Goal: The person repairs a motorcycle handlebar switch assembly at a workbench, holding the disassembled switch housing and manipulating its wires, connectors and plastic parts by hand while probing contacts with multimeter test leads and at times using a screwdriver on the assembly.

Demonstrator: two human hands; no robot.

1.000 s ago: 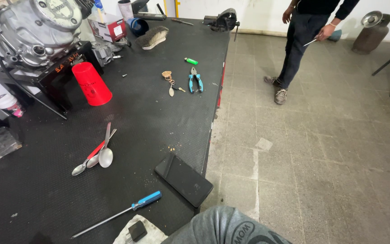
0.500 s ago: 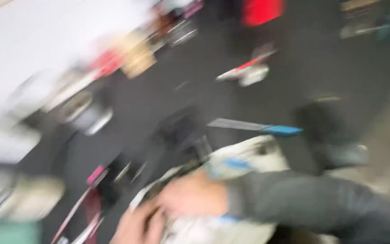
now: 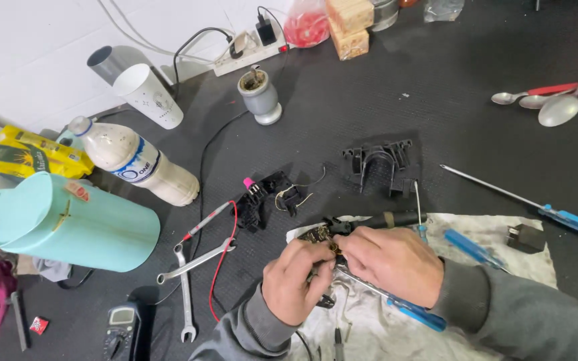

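Both hands meet over a dirty white rag (image 3: 503, 234) on the black mat. My left hand (image 3: 294, 279) and my right hand (image 3: 391, 261) pinch a small black part with wires (image 3: 326, 232), which joins a black cable or handle running right. Beyond them lie a black plastic housing (image 3: 379, 164) and a black switch block with a pink tip and loose wires (image 3: 262, 194). Blue-handled screwdrivers (image 3: 466, 247) rest on the rag beside my right hand.
A turquoise jug (image 3: 68, 224), a plastic bottle (image 3: 135, 164), a white cup (image 3: 145, 93) and a grey pot (image 3: 260, 97) stand at the left and back. Two wrenches (image 3: 188, 274), a red probe lead (image 3: 222, 254) and a multimeter (image 3: 120, 331) lie near left. Spoons (image 3: 556, 100) and a long blue screwdriver (image 3: 536, 204) lie right.
The view has swung from the mat's far end and a person standing on the floor, through a blur, down to my two hands on the small part.
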